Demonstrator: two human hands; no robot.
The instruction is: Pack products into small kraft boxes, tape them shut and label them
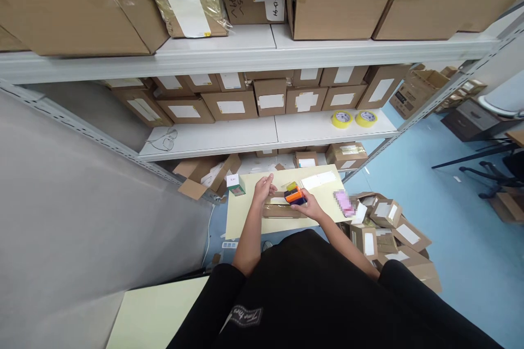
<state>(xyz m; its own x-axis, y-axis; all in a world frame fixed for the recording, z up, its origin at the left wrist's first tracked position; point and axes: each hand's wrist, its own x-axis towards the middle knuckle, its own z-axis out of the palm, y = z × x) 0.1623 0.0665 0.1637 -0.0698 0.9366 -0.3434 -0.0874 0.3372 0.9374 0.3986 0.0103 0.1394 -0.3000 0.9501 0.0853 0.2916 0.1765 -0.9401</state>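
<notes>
A small brown cardboard box (283, 211) with shiny tape and a white label lies on a pale yellow table (241, 218). My right hand (310, 205) grips an orange and dark blue tape dispenser (295, 196) with a yellow roll, above the box's right half. At the box's far left corner is my left hand (264, 188), its thumb and fingers apart and slightly bent; whether it touches the cardboard I cannot tell. A green and white carton (236, 184) stands left of that hand. White paper labels (318, 179) lie behind the dispenser.
A blurred pink item (344, 203) rests at the table's right edge. Shelves (229, 139) of boxes rise behind, with two yellow tape rolls (341, 119). An open carton (208, 174) sits at left. Labelled boxes (403, 232) are heaped on the floor at right.
</notes>
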